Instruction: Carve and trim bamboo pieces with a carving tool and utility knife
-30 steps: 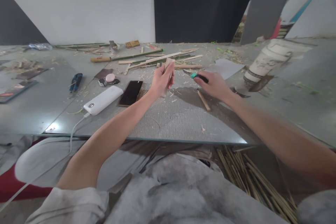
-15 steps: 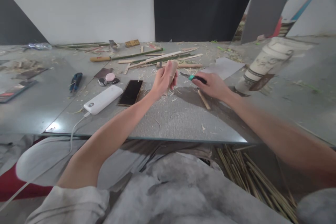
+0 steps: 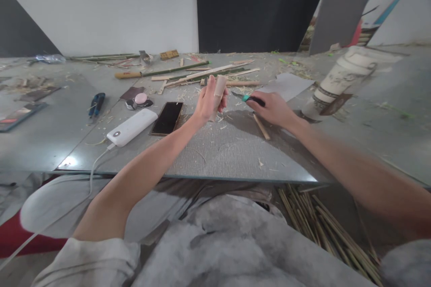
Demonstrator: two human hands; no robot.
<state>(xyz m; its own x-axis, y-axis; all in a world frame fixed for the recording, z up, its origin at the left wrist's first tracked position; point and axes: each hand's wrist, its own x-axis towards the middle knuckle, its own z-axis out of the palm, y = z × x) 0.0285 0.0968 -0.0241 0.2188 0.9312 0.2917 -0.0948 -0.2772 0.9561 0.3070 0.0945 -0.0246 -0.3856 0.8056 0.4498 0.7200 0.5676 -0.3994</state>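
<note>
Left hand [image 3: 207, 102]: your fingers were curled closed around the bamboo piece, with the thumb raised along its near-left side.
Bamboo piece [image 3: 220, 86]: it stood tilted in your left fingers, its pale upper end showing above them and its lower end below the palm.
Right hand [image 3: 273, 108]: your fingers were closed around the black handle of the knife.
Knife [image 3: 257, 100]: its green collar and thin blade poked out ahead of your right fingers, pointing toward the bamboo piece but apart from it.
Short stick [image 3: 261, 126]: it lay on the table [image 3: 222, 157], just below your right fingers, on the side nearer to you.
Phone [image 3: 167, 118]: it lay flat to the left of your left fingers, its dark screen up.
Power bank [image 3: 132, 128]: it rested farther left than the phone, a white cable [image 3: 91, 179] running from its near end.
Pliers [image 3: 97, 104]: they lay well to the left of your left fingers.
Strips [image 3: 205, 75]: these were spread loosely beyond your left fingers, among scattered shavings.
Paper [image 3: 289, 86]: the white sheet lay beyond your right hand.
Tumbler [image 3: 343, 80]: it was well to the right of your right fingers; blur hid its finer detail.
</note>
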